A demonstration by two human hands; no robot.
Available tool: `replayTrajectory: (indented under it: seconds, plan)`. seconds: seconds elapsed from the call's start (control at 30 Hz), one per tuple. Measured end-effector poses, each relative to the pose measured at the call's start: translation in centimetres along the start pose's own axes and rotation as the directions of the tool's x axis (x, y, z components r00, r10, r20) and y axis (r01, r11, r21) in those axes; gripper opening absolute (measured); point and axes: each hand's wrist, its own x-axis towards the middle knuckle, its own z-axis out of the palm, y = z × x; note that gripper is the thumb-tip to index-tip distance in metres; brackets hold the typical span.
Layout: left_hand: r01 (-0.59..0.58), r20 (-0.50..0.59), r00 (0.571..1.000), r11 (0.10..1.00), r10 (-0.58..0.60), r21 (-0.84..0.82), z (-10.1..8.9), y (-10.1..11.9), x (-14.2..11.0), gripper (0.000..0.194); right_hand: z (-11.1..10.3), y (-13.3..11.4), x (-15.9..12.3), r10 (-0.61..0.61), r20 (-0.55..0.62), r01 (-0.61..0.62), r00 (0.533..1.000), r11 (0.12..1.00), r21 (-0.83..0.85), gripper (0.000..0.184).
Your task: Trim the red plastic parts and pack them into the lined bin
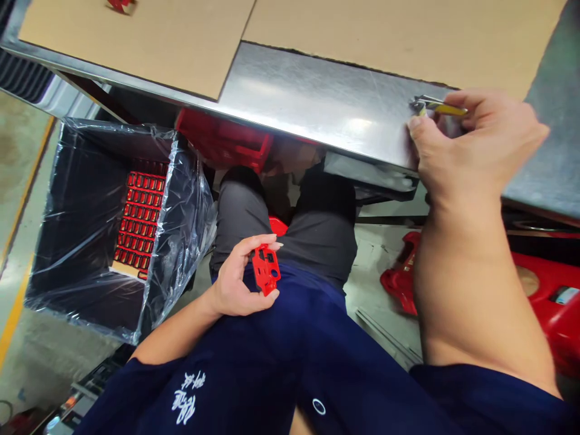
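Currently, you are gripping, hands well apart: left hand (pixel 240 281), red plastic part (pixel 266 269); right hand (pixel 475 145), yellow-handled metal tool (pixel 446 108), at the edge of the steel bench (pixel 317 103).

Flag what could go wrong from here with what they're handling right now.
The right hand pinches a yellow-handled metal tool at the edge of the steel table; a slip there could nick the hand. The left hand holds a red plastic part only in its fingertips, so it might fall. The clear liner of the black bin sags inward beside the stacked red parts and could snag them.
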Motion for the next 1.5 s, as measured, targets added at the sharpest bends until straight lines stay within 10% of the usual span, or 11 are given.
replayTrajectory:
  seconds: [0.17, 0.33, 0.43, 0.6, 0.9, 1.5]
  plan:
    - [-0.023, 0.001, 1.0, 0.999, 0.023, 0.041, 0.2, 0.1, 0.2, 0.091, 0.5, 0.4, -1.3, -0.011, -0.019, 0.011, 1.0, 1.0, -0.012, 0.02]
    - [0.032, -0.015, 0.999, 0.999, -0.032, 0.017, 0.4, 0.0, 0.6, 0.092, 2.9, 1.4, -2.8, -0.027, -0.364, 0.022, 0.931, 1.0, -0.016, 0.014]
    - [0.04, 0.014, 0.999, 0.999, -0.04, -0.014, 0.4, -0.2, 0.7, 0.092, 6.3, 1.1, -5.6, 0.187, 0.125, -0.216, 0.974, 0.932, 0.293, 0.025]
    - [0.097, 0.039, 0.995, 0.995, -0.096, -0.015, 0.6, -0.5, 0.8, 0.09, 9.1, 0.6, -9.0, 0.173, 0.573, -0.554, 0.801, 0.576, 0.601, 0.042]
    - [0.124, 0.137, 0.985, 0.977, -0.101, -0.173, 1.1, -1.0, 1.1, 0.091, 9.3, -0.2, -9.2, 0.205, 0.649, -0.678, 0.732, 0.302, 0.67, 0.035]
    - [0.201, 0.116, 0.977, 0.952, -0.178, -0.232, 1.0, -1.4, 0.5, 0.09, 10.4, -0.1, -9.4, 0.319, 0.551, -0.632, 0.771, 0.284, 0.721, 0.031]
